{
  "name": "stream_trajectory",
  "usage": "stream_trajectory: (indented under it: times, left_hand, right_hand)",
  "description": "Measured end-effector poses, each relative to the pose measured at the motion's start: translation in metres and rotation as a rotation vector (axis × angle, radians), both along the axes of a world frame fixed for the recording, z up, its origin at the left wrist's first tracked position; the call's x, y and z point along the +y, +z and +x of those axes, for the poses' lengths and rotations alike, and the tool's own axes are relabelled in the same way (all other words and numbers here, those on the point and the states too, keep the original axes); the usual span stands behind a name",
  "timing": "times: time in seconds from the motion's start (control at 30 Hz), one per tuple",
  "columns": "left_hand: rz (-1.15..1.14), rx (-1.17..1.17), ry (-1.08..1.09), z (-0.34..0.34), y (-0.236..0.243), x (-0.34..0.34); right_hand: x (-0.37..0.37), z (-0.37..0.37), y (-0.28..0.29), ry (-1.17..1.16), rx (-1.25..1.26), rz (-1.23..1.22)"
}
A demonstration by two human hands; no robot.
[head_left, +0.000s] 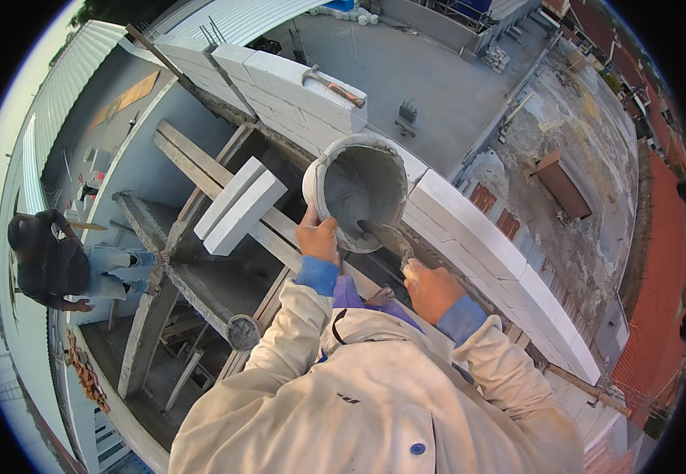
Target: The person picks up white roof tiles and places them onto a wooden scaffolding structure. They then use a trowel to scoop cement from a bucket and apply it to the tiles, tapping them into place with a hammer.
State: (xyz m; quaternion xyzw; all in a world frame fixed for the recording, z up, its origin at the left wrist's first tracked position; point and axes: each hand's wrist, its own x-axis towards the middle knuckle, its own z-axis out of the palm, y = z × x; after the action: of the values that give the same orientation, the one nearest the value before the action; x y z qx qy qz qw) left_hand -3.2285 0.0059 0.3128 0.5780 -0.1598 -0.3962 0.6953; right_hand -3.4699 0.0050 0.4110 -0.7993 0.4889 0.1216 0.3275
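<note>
My left hand (317, 238) grips the near left rim of a round bucket (312, 183), fingers wrapped over its edge. Grey wet mortar (348, 189) lies inside and is smeared round the walls. In my right hand (432, 292) is a trowel (391, 238), its blade crusted with mortar and its tip over the bucket's near rim. The bucket tilts toward me beside a wall of white blocks (469, 221); what supports it underneath is hidden.
A claw hammer (335, 87) lies on the wall top. Two white blocks (240, 207) rest across wooden planks (189, 162). Open gaps drop between concrete beams (201, 296) at left, near a small mortar-coated bucket (243, 332). Another person (54, 261) stands at far left.
</note>
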Motion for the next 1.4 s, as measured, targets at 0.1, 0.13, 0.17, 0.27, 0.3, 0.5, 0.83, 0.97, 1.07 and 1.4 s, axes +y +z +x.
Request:
stream_trajectory:
  times: [0.1, 0.13, 0.17, 0.27, 0.3, 0.5, 0.83, 0.97, 1.07, 1.4]
  left_hand:
    - [-0.016, 0.051, -0.074, 0.001, 0.000, 0.012]
    - [-0.031, 0.111, -0.080, 0.000, 0.000, 0.016]
    - [-0.049, 0.176, -0.093, -0.002, 0.000, 0.019]
    - [-0.066, 0.136, -0.170, 0.002, 0.001, 0.022]
    - [-0.083, 0.099, -0.214, 0.002, 0.002, 0.021]
    - [0.022, -0.049, -0.227, 0.006, 0.001, 0.025]
    - [0.131, -0.411, -0.281, 0.005, -0.038, 0.018]
    - [0.096, -0.245, -0.328, 0.036, -0.059, 0.008]
    - [0.166, -0.117, -0.253, 0.061, -0.071, 0.000]
    - [0.376, 0.571, -0.086, 0.167, -0.140, -0.042]
  right_hand:
    - [-0.008, -0.001, -0.006, -0.037, -0.262, 0.049]
    - [-0.010, -0.001, -0.012, -0.145, -0.285, 0.057]
    - [-0.011, -0.001, -0.018, -0.088, -0.233, 0.014]
    - [-0.007, 0.002, -0.036, 0.032, -0.068, -0.109]
    - [-0.004, 0.001, -0.040, -0.018, -0.158, -0.117]
    - [0.010, 0.001, -0.048, -0.091, -0.421, 0.011]
    - [0.017, 0.029, -0.059, -0.402, -0.711, 0.409]
    - [0.005, 0.017, -0.088, -0.840, -1.052, 1.212]
    - [0.006, 0.021, -0.123, -1.019, -1.230, 1.525]
    - [-0.037, 0.080, -0.215, -1.205, -1.511, 1.515]
